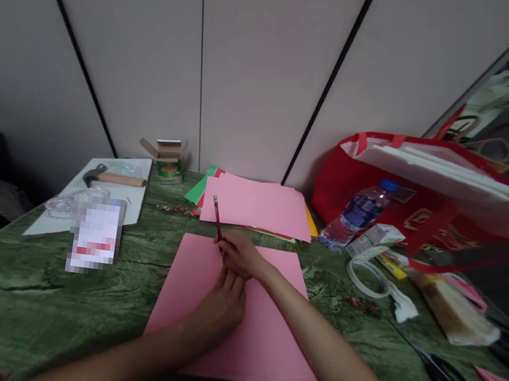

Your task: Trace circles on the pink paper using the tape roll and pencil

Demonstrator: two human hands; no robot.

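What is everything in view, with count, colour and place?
Thin rectangular paper sheet: 1, pink, front centre
Flat paper stack: 1, multicoloured, pink topmost, behind sheet
Slim pencil: 1, dark red, over sheet
Flat board: 1, white, left
Wooden-handled claw hammer: 1, brown and dark, on board
Clear coil: 1, transparent, on board
Pixelated rectangle: 1, white and red, left
Open cardboard box: 1, green and brown, back left
Plastic bottle: 1, clear, blue-capped, right
Large bag: 1, red, right rear
Ring-shaped coil: 1, white, right
Long-bladed scissors: 1, black-handled, front right
Other items: several, mixed colours, both sides, indistinct
Wood-patterned tabletop: 1, green, foreground
Panelled wall: 1, grey, background
Left hand: 1, bare, over sheet
Right hand: 1, bare, around pencil
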